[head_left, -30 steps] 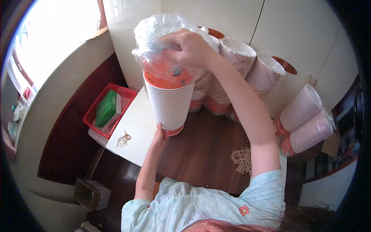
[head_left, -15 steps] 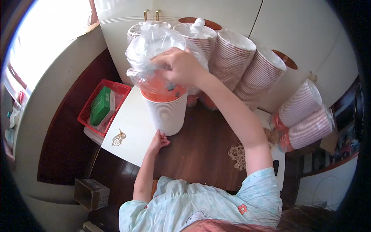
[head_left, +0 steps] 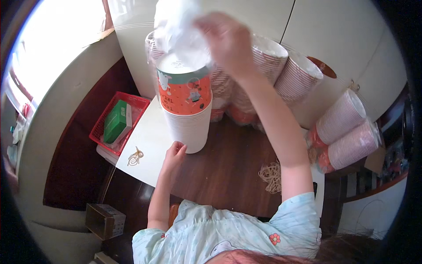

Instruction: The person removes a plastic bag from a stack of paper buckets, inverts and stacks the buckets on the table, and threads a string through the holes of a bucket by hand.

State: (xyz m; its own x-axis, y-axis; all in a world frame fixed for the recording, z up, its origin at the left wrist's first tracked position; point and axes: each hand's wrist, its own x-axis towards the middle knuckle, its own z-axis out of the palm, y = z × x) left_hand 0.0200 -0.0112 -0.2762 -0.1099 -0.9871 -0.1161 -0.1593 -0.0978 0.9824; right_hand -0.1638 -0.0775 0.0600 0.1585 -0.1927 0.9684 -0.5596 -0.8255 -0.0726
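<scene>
A tall stack of nested paper buckets (head_left: 188, 132) stands upside down, its top bucket (head_left: 183, 94) orange with a green band and printed figures, the rest showing white rims. Above it, my right hand (head_left: 226, 42), blurred by motion, is closed on a clear plastic bag (head_left: 178, 26). The bag is bunched and pulled up off the stack, its lower part still over the top bucket's white base. My left hand (head_left: 174, 155) is at the stack's lower left, fingers curled in with nothing visible in them. Whether it touches the rim is hard to tell.
Several bagged bucket stacks (head_left: 299, 72) line the cabinet behind, and two more (head_left: 351, 143) lean at the right. Twine (head_left: 271, 177) lies on the brown table (head_left: 228, 176), with a small tie (head_left: 135, 156) at left. A red basket (head_left: 141, 104) holds a green box (head_left: 116, 121).
My right hand has risen, drawing the plastic bag up and uncovering the orange bucket. My left hand has shifted up slightly and left at the stack's base, its fingers now curled.
</scene>
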